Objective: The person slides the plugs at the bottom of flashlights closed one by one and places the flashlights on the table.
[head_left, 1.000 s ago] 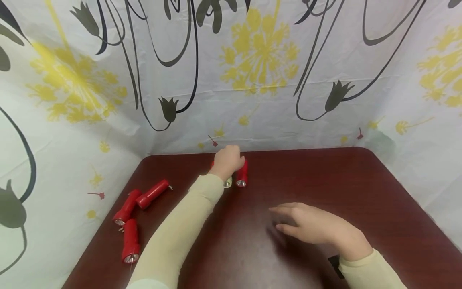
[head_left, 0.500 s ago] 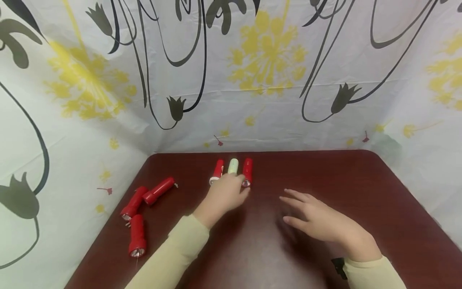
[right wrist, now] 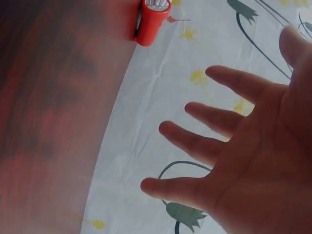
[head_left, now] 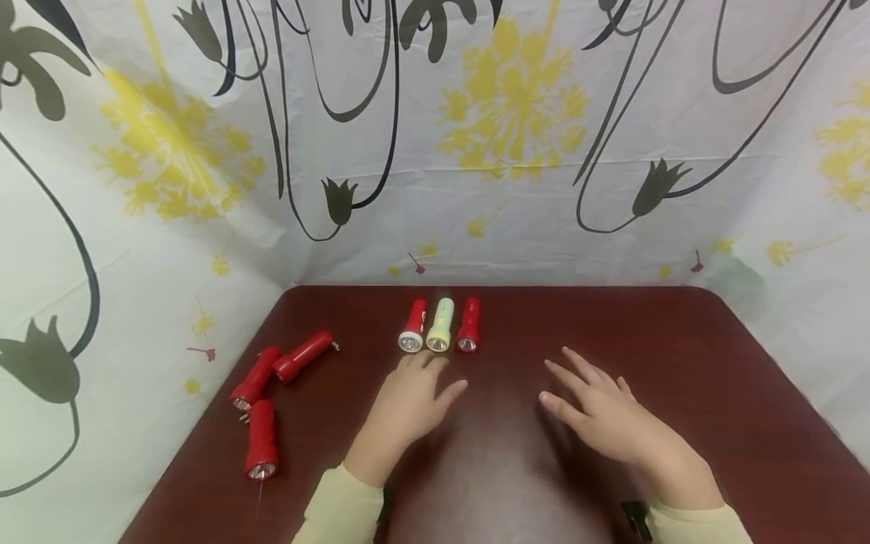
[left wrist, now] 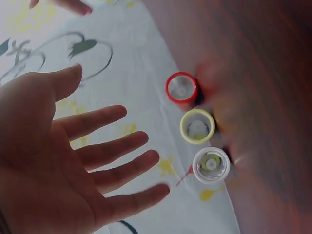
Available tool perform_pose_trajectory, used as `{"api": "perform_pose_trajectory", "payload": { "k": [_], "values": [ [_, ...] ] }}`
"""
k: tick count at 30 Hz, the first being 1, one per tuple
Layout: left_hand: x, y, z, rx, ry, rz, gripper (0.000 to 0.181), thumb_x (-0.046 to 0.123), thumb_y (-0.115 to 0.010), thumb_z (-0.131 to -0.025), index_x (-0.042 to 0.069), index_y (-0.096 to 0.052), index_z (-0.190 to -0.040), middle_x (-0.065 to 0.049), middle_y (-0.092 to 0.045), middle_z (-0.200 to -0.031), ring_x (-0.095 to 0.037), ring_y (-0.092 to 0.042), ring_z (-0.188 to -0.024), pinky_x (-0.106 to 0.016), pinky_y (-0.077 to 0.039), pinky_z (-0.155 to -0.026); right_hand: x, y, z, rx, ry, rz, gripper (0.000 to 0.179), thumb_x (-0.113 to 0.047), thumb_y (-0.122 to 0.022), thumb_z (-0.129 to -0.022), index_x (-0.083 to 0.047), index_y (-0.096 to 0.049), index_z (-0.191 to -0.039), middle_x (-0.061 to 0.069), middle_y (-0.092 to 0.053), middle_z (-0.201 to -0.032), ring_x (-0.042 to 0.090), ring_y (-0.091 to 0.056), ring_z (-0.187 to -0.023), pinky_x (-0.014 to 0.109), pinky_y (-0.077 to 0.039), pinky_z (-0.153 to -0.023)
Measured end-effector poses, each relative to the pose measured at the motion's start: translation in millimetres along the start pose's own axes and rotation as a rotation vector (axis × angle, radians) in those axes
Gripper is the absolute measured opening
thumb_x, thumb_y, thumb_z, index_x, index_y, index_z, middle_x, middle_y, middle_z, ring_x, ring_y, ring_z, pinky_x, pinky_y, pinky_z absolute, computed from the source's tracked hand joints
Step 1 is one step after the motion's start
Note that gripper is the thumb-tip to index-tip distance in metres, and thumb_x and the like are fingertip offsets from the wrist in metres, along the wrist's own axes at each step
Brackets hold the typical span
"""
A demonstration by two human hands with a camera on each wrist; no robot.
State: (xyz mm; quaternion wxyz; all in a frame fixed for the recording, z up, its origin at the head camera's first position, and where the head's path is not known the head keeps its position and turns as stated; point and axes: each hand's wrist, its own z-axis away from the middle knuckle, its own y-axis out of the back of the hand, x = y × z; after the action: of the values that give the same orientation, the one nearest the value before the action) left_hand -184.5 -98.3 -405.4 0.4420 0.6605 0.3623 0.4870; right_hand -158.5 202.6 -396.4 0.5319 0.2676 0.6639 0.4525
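Three flashlights lie side by side near the table's back edge, lenses facing me: a red one with a white rim [head_left: 414, 326], a pale yellow-green one [head_left: 441, 323] and an all-red one [head_left: 470, 325]. Just in front of them hovers my left hand [head_left: 402, 404], fingers spread and holding nothing. In the left wrist view the lens ends, white-rimmed [left wrist: 211, 165], yellow [left wrist: 197, 126] and red [left wrist: 181, 88], stand beyond the fingertips. My right hand [head_left: 608, 412] is over the table's right half, fingers apart. A red flashlight [right wrist: 152, 22] appears above it in the right wrist view.
At the left side of the dark red-brown table [head_left: 516, 483] lie more red flashlights: one angled [head_left: 303, 356], one leaning close by [head_left: 257, 378], one nearer me [head_left: 261, 440]. A white patterned sheet [head_left: 435, 151] hangs behind and around the table.
My left hand has drawn back toward me from the row of flashlights, uncovering all three. The right hand has spread its fingers, staying over the table's right half. The view has shifted slightly.
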Motion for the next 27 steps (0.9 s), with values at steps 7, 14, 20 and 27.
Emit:
{"api": "perform_pose_trajectory", "payload": {
  "k": [7,14,20,27],
  "values": [
    [1.5,-0.4,15.9,0.073,0.112,0.002,0.061,0.059,-0.055,-0.105,0.02,-0.059,-0.152,-0.017,-0.051,-0.162,-0.044,-0.046,-0.149,-0.074,-0.034,-0.121,8,-3,3.6,-0.039,-0.089,-0.002,0.073,-0.066,-0.042,-0.108,-0.024,-0.036,-0.167,0.019,-0.016,-0.178,0.057,-0.023,-0.156,0.091,-0.011,-0.109],
    [1.4,-0.9,16.4,0.056,0.091,-0.025,0.065,0.062,-0.054,-0.104,0.022,-0.056,-0.155,-0.016,-0.044,-0.167,-0.042,-0.039,-0.154,-0.081,-0.025,-0.121,13,-5,3.0,-0.035,-0.106,0.012,0.075,-0.068,-0.042,-0.107,-0.025,-0.035,-0.167,0.02,-0.017,-0.178,0.057,-0.024,-0.156,0.091,-0.011,-0.109],
    [-2.0,-6.1,14.7,0.009,0.099,-0.057,0.07,0.065,-0.054,-0.102,0.023,-0.051,-0.159,-0.016,-0.037,-0.172,-0.042,-0.03,-0.16,-0.083,-0.02,-0.121,14,-7,1.9,-0.018,-0.11,0.044,0.075,-0.069,-0.042,-0.107,-0.024,-0.036,-0.167,0.021,-0.018,-0.177,0.056,-0.025,-0.156,0.092,-0.013,-0.108],
    [-10.3,-8.6,19.3,-0.011,0.123,-0.055,0.075,0.066,-0.053,-0.102,0.022,-0.047,-0.162,-0.015,-0.035,-0.173,-0.043,-0.025,-0.162,-0.083,-0.016,-0.122,15,-8,1.9,0.004,-0.112,0.076,0.077,-0.07,-0.042,-0.106,-0.026,-0.033,-0.168,0.021,-0.017,-0.178,0.054,-0.024,-0.157,0.094,-0.012,-0.107]
  ]
}}
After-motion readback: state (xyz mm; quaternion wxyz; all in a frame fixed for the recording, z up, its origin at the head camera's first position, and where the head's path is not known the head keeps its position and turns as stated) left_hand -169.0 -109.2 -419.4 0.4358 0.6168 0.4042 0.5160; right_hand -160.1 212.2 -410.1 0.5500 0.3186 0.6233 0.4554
